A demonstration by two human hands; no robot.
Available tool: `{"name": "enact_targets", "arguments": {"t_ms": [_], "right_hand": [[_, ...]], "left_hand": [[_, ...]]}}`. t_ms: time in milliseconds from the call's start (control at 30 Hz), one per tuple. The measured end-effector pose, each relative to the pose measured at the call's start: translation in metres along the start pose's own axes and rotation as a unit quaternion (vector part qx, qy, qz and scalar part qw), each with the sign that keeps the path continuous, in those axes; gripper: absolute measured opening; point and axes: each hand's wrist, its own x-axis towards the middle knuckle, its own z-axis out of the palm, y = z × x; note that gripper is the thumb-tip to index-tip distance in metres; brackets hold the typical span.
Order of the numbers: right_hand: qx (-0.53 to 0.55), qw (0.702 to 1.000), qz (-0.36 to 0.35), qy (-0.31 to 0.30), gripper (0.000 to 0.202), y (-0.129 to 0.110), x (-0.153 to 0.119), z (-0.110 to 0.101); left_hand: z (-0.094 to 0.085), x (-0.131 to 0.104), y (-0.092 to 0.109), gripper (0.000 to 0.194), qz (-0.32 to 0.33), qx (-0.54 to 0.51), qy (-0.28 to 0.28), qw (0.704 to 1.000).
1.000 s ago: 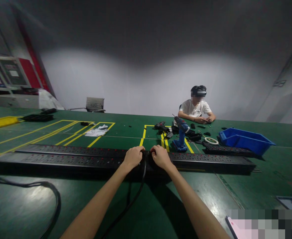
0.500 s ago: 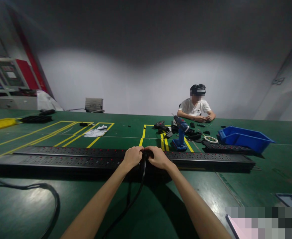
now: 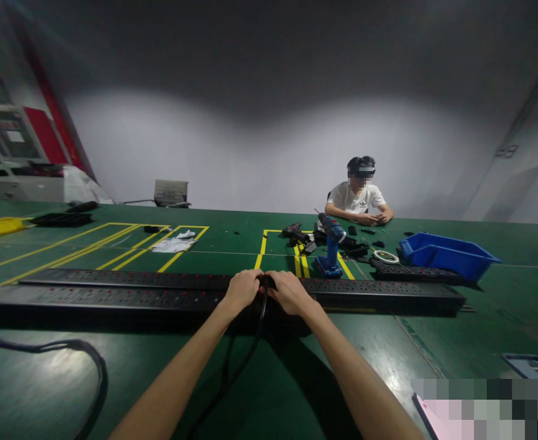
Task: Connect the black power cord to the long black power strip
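Two long black power strips lie side by side across the green table, their tops lined with sockets and small red marks. At the middle of the strips, my left hand is closed with its fingertips on the end of a black power cord. My right hand grips the same cord end from the other side, and the two hands almost touch. Most of the cord's end is hidden by my fingers. From there the cord hangs over the strips' near edge and runs down toward me.
A blue cordless drill stands beyond the strips, near black parts and a tape roll. A blue bin is at right. Another black cable curves at left. Across the table sits a person. A phone lies front right.
The view has shifted slightly. My right hand's fingers have come down a little beside the cord end; both hands stay at the same place on the strips.
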Motion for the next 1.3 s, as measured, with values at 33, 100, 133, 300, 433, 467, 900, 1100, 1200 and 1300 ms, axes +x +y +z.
{"name": "enact_targets", "arguments": {"t_ms": [33, 100, 133, 300, 433, 467, 900, 1100, 1200, 1300], "right_hand": [[0.0, 1.0, 0.001, 0.0, 0.036, 0.001, 0.0, 0.0], [0.016, 1.0, 0.011, 0.0, 0.036, 0.003, 0.0, -0.001], [0.03, 0.999, 0.018, 0.0, 0.038, 0.004, 0.0, -0.001], [0.137, 0.99, 0.029, 0.001, 0.037, 0.013, 0.003, -0.002], [0.206, 0.978, 0.044, 0.006, 0.031, 0.017, 0.007, 0.0], [0.215, 0.975, 0.045, 0.01, 0.032, 0.017, 0.007, 0.001], [0.233, 0.972, 0.036, 0.02, 0.029, 0.017, 0.005, 0.002], [0.225, 0.974, 0.037, -0.004, 0.038, 0.021, 0.003, 0.002], [0.193, 0.981, 0.017, -0.001, 0.05, 0.02, 0.001, 0.001], [0.158, 0.987, 0.002, 0.012, 0.05, 0.015, 0.001, 0.0]], "left_hand": [[0.0, 0.0, 0.0, 0.031, 0.0, -0.002, 0.0, 1.0], [0.001, 0.0, 0.0, 0.03, -0.001, -0.002, 0.003, 1.0], [0.001, 0.001, 0.0, 0.029, 0.001, -0.001, 0.005, 1.0], [0.001, 0.001, 0.0, 0.031, 0.003, -0.003, 0.006, 1.0], [0.0, 0.0, 0.001, 0.031, 0.005, -0.004, 0.003, 1.0], [-0.001, 0.0, 0.002, 0.031, 0.005, -0.005, 0.002, 1.0], [0.0, 0.002, 0.0, 0.028, -0.004, -0.017, -0.001, 1.0], [0.0, 0.001, 0.001, 0.029, -0.012, -0.015, 0.0, 1.0], [-0.001, 0.001, 0.003, 0.03, -0.018, -0.013, -0.003, 1.0], [-0.001, 0.001, 0.002, 0.031, -0.014, -0.008, -0.001, 1.0]]}}
